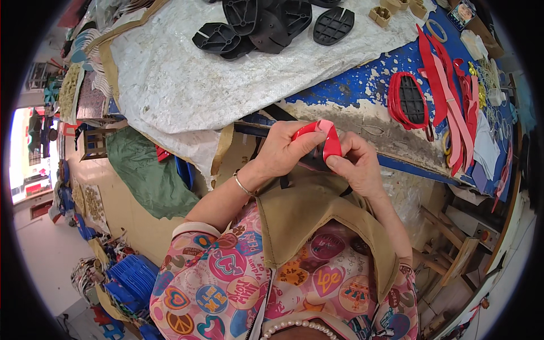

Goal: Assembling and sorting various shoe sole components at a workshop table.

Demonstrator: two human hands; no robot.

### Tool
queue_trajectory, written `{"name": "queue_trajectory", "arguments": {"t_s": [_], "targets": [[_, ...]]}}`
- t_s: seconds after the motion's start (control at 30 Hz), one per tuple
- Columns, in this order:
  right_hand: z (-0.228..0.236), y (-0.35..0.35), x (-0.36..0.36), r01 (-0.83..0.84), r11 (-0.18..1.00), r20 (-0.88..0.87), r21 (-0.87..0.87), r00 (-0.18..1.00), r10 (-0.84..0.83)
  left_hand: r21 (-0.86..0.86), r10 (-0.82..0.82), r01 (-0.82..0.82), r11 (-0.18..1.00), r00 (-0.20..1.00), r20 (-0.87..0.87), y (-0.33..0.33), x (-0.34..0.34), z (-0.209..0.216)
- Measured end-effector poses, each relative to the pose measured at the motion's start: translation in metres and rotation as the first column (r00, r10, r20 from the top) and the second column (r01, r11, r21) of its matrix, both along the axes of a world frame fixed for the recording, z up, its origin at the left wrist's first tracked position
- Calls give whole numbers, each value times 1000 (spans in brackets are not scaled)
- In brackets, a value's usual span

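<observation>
A glossy red strip with a pink underside (pixel 332 148) bends between the left hand (pixel 282 149) and the right hand (pixel 360 168), each with its grip pinched on it; it hangs above a khaki cloth apron (pixel 309 207), by the slanting near edge of a chipped blue desk (pixel 358 85). Worn surface gives room between a white woven sheet (pixel 181 79) and a red-edged black sole (pixel 411 100); loose red and pink strips (pixel 453 119) crowd the right; ribbed black soles (pixel 333 27) occupy the sheet's far part.
</observation>
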State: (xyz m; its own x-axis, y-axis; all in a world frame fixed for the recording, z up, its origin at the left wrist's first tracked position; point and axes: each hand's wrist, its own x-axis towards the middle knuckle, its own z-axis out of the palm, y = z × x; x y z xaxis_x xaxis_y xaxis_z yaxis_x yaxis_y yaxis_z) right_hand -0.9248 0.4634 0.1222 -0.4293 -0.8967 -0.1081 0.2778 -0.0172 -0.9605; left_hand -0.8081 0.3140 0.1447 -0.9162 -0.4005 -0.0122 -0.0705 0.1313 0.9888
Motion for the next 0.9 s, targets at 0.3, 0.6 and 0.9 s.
{"name": "queue_trajectory", "arguments": {"t_s": [0.3, 0.6, 0.9], "targets": [[-2, -9, -1, 19, 983, -210, 182, 978, 20, -64, 51, -50, 997, 999, 8, 9, 6, -3], [20, -5, -16, -54, 998, 30, 14, 998, 53, 297, 37, 11, 955, 987, -156, -2, -11, 2], [32, -22, -17, 18, 999, -223, 45, 975, -7, 601, 309, -195, 775, 947, -92, -1, -27, 24]]}}
